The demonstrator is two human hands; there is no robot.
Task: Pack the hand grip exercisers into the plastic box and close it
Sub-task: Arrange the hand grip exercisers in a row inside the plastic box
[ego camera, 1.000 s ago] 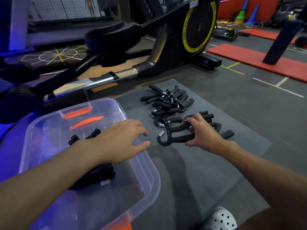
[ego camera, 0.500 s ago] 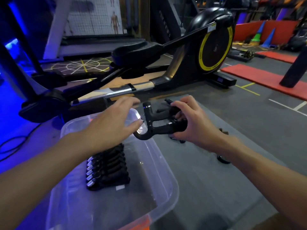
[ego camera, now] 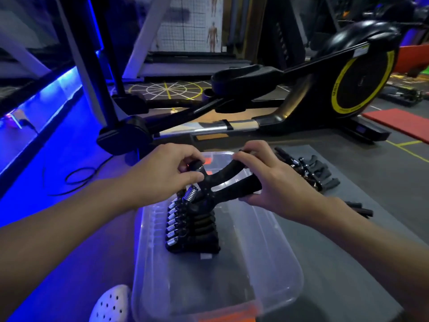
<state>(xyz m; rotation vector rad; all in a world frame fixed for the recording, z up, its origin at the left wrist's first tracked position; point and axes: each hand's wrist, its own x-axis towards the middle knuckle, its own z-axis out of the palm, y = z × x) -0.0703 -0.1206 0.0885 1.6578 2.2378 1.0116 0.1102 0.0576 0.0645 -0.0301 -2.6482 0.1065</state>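
Over the clear plastic box (ego camera: 274,270) I hold one black hand grip exerciser (ego camera: 216,182) with both hands. My left hand (ego camera: 160,173) pinches its knob end near the steel spring. My right hand (ego camera: 276,182) grips its two foam handles. A row of several exercisers (ego camera: 195,228) stands packed side by side inside the box, just under the held one. More loose exercisers (ego camera: 311,168) lie in a pile on the grey mat to the right, with one more (ego camera: 358,209) near my right forearm.
An elliptical trainer (ego camera: 325,89) with a yellow-ringed flywheel stands right behind the box. A black cable (ego camera: 76,177) loops on the blue-lit floor at left. A white perforated shoe (ego camera: 111,303) shows at bottom left. Red mats (ego camera: 399,122) lie far right.
My right hand lifted an exerciser off the mat pile and carried it left over the box. My left hand rose from the box rim and took hold of its knob end.
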